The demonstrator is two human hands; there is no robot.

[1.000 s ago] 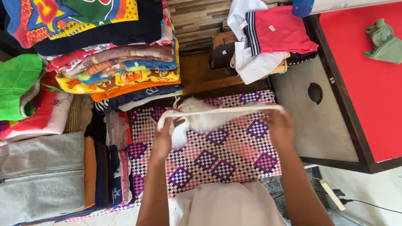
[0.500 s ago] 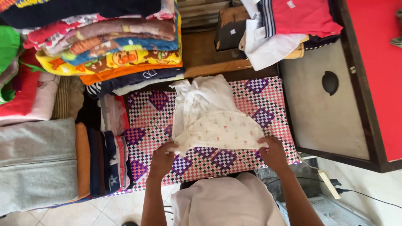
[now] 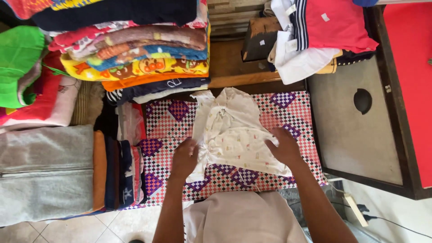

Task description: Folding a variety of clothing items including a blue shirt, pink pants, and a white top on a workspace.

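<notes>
Nearest to us, our left hand (image 3: 185, 156) rests palm down on the lower left edge of the small white shirt (image 3: 234, 130), fingers bent over the cloth but not visibly pinching it. Our right hand (image 3: 282, 146) lies flat and open on the shirt's lower right part, pressing rather than holding. The shirt is spread on the checked pink cloth (image 3: 292, 112), between both hands and reaching away from us, its long axis running from our hands toward the collar at the far end. Both hands sit about equally close to the hem; the collar is the part farthest from either. Half a second ago the hands were at the hem corners nearer us; now they have moved inward onto the fabric, and the left side looks bunched. Beyond lies the stack of folded clothes (image 3: 135, 54).
</notes>
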